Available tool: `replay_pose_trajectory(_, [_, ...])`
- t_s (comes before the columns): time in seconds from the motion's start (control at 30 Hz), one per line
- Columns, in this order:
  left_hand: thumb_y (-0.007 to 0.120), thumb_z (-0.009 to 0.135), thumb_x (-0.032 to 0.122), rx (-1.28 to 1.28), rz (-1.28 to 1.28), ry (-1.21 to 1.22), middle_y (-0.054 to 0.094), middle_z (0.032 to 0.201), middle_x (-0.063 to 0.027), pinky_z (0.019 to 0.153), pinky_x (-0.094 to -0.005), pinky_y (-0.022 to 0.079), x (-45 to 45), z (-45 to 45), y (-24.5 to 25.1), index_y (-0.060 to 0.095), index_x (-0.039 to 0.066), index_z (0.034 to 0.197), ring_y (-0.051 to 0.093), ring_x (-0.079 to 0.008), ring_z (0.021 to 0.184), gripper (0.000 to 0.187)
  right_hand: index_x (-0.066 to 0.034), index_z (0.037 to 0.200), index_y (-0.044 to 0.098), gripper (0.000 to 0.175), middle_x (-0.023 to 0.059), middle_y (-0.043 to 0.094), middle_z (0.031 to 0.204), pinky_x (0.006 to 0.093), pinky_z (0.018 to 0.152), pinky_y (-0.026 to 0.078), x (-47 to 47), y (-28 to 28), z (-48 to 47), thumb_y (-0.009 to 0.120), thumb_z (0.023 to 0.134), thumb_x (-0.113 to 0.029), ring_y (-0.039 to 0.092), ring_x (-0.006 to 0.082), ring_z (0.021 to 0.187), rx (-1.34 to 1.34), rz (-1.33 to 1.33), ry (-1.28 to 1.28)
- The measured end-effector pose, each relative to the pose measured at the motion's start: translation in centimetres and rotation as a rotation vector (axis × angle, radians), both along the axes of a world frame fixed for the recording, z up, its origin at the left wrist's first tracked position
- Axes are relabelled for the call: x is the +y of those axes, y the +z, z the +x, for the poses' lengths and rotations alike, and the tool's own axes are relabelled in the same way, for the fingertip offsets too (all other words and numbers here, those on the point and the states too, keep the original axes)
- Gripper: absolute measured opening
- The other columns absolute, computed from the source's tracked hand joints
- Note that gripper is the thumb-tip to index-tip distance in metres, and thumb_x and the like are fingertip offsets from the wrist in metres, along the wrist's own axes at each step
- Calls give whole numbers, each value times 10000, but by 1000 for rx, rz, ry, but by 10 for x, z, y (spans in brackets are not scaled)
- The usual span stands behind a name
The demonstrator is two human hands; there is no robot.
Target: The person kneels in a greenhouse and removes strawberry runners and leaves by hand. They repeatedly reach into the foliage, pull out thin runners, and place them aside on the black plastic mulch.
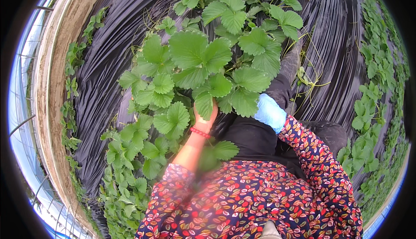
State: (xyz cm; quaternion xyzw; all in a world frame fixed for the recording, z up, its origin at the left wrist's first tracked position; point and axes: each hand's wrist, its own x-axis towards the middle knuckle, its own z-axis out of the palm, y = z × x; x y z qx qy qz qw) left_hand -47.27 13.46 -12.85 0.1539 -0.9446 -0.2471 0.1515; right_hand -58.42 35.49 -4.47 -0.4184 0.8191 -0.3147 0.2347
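Observation:
Strawberry plants (188, 52) with broad toothed leaves fill the middle of the view, directly in front of me. My left hand (207, 117), bare with a red beaded bracelet (200, 132) at the wrist, reaches under the leaves. A leaf covers its fingers, so what they touch is hidden. My right hand (269, 113) wears a light blue disposable glove and sits at the right edge of the same foliage. Its fingertips disappear beneath a large leaf (244, 102); whether they hold anything does not show.
Black plastic mulch film (107, 76) covers the ground on both sides. Cut or trailing runners (313, 80) lie at the right, near my leg (284, 89). Another plant row (370, 119) runs along the right. A greenhouse wall with metal bars (24, 125) curves along the left.

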Motion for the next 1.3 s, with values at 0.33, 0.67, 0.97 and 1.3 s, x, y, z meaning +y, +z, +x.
replay_pose_trajectory(0.33, [452,963,188,381,1742,224,639,958,-106,743,-348,546,3,-23,-13,583,5,1046,638,-234,832,240,-30,1299,480,372,131,546,1271,338,985,432,22,24,-31,484,933,-99,530,250,1162,-272,101,47])
replay_pose_trajectory(0.67, [461,960,202,392,1701,441,619,1109,-151,843,-428,536,-16,-29,-19,544,-17,1165,627,-278,948,311,-24,1036,645,155,15,642,749,234,531,426,198,80,-97,571,908,-73,508,88,526,-592,299,-902])
replay_pose_trajectory(0.97, [613,902,135,-31,1569,54,664,964,-103,726,-370,551,16,-4,13,599,50,1109,662,-260,849,224,-99,1421,418,683,133,566,1271,305,843,489,286,59,-79,663,793,11,610,210,1034,248,211,-649])
replay_pose_trajectory(1.3, [570,952,199,-308,1404,271,622,837,-33,577,-261,449,22,-25,70,578,79,1016,562,-150,651,136,-72,1227,604,389,167,656,1028,372,823,517,110,69,-16,641,840,-92,634,345,937,-47,60,-190])
